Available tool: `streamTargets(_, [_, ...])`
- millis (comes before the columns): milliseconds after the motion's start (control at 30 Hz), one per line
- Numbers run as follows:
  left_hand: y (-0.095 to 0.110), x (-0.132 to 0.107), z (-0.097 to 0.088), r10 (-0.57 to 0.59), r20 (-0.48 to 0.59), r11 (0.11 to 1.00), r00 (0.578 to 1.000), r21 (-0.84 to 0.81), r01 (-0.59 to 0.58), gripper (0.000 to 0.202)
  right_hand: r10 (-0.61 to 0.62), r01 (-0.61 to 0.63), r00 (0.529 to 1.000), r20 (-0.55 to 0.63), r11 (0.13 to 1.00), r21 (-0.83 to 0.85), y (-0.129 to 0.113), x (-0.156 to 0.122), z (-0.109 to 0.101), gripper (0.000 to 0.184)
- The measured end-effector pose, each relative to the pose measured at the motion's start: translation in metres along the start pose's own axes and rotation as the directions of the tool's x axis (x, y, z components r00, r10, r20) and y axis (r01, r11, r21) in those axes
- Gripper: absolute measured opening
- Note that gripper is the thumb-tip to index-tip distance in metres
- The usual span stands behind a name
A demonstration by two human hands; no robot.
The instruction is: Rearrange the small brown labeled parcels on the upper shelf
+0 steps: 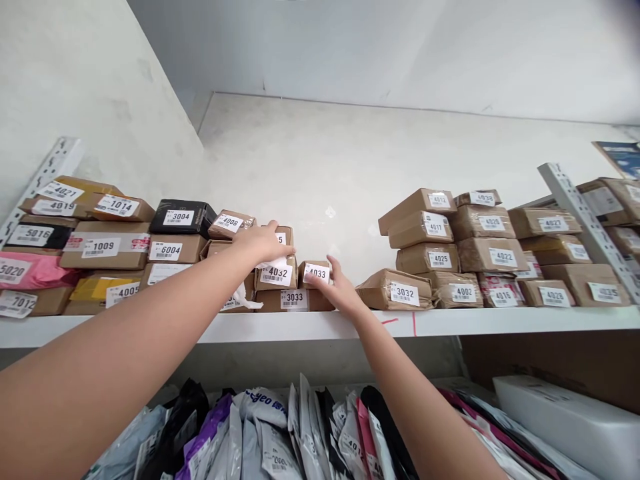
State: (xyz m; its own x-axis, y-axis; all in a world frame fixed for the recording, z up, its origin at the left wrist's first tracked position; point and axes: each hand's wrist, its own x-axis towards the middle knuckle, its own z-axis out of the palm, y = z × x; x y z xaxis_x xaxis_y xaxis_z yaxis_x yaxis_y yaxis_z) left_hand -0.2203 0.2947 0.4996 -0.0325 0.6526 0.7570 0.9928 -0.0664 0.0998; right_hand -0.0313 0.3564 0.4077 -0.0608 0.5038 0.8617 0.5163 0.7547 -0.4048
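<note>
Both my arms reach up to a white shelf (450, 322) stacked with numbered brown parcels. My left hand (260, 243) lies on top of the parcel labelled 4032 (276, 273), fingers curled over a smaller box behind it. My right hand (340, 288) holds the right side of the small parcel labelled 4033 (315, 272), which sits on the flat parcel 3033 (294, 299). The fingers of the right hand wrap the box's edge.
Parcel 3032 (395, 289) lies just right of my right hand, with a taller stack (450, 247) beyond. Left are boxes 6004 (175, 250) and 1009 (105, 245). Slotted uprights (583, 220) flank the shelf. Plastic mailer bags (280, 433) stand below.
</note>
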Motion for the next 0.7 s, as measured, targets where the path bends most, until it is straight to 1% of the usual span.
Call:
streamTargets(33, [-0.001,-0.001,0.000,0.007,-0.009,1.000,1.000,-0.008,-0.007,0.092,-0.088,0.086,0.996,-0.030,0.995,-0.049,0.000,-0.001,0.001,0.092])
streamTargets(67, [-0.002,-0.003,0.001,0.017,-0.019,1.000,1.000,-0.018,-0.017,0.092,-0.162,0.159,0.986,-0.034,0.984,-0.085,0.001,-0.002,0.002,0.092])
streamTargets(100, [-0.003,-0.005,0.001,0.027,-0.028,0.999,0.999,-0.030,-0.028,0.092,-0.215,0.212,0.976,-0.020,0.971,-0.108,0.001,-0.003,0.002,0.086])
streamTargets(133, [-0.005,-0.007,0.001,0.036,-0.034,0.998,0.999,-0.045,-0.037,0.093,-0.245,0.243,0.969,-0.004,0.962,-0.125,0.001,-0.002,0.002,0.075])
streamTargets(167, [-0.007,-0.010,0.001,0.040,-0.037,0.997,0.998,-0.062,-0.043,0.094,-0.251,0.248,0.968,-0.003,0.959,-0.134,0.001,-0.002,0.000,0.065])
streamTargets(200, [-0.010,-0.013,0.000,0.037,-0.037,0.996,0.999,-0.080,-0.040,0.096,-0.241,0.237,0.970,-0.021,0.963,-0.131,0.001,-0.001,-0.002,0.058])
streamTargets(233, [-0.013,-0.016,-0.001,0.027,-0.035,0.995,0.999,-0.097,-0.031,0.097,-0.225,0.217,0.973,-0.056,0.969,-0.116,0.001,0.000,-0.005,0.056])
streamTargets(300, [-0.019,-0.024,-0.004,0.016,-0.053,0.992,0.998,-0.121,-0.022,0.096,-0.174,0.164,0.970,-0.171,0.984,-0.067,0.001,0.002,-0.013,0.059])
streamTargets(400, [-0.030,-0.039,-0.012,0.043,-0.155,0.992,0.987,-0.108,-0.060,0.082,-0.097,0.103,0.939,-0.331,0.995,-0.002,-0.003,0.007,-0.024,0.063])
streamTargets(467, [-0.038,-0.055,-0.014,0.080,-0.255,0.987,0.964,-0.114,-0.113,0.070,-0.126,0.137,0.907,-0.401,0.991,-0.002,-0.009,0.015,-0.029,0.062])
streamTargets(533, [-0.048,-0.080,-0.007,0.137,-0.349,0.967,0.927,-0.155,-0.202,0.061,-0.217,0.228,0.861,-0.460,0.973,-0.031,-0.020,0.028,-0.030,0.059])
streamTargets(567, [-0.054,-0.098,0.002,0.181,-0.393,0.947,0.901,-0.177,-0.268,0.056,-0.269,0.279,0.837,-0.478,0.959,-0.051,-0.027,0.037,-0.030,0.058])
streamTargets(600, [-0.061,-0.118,0.014,0.239,-0.433,0.919,0.869,-0.188,-0.346,0.054,-0.319,0.325,0.815,-0.484,0.943,-0.075,-0.035,0.046,-0.029,0.056])
streamTargets(633, [-0.069,-0.140,0.030,0.323,-0.465,0.875,0.825,-0.186,-0.447,0.050,-0.364,0.363,0.800,-0.477,0.926,-0.098,-0.044,0.056,-0.028,0.055])
streamTargets(667, [-0.078,-0.163,0.048,0.394,-0.507,0.831,0.766,-0.158,-0.533,0.048,-0.403,0.395,0.793,-0.457,0.911,-0.119,-0.053,0.066,-0.026,0.055])
streamTargets(700, [-0.087,-0.184,0.068,0.456,-0.536,0.793,0.710,-0.116,-0.598,0.051,-0.432,0.417,0.795,-0.425,0.899,-0.134,-0.062,0.075,-0.024,0.055])
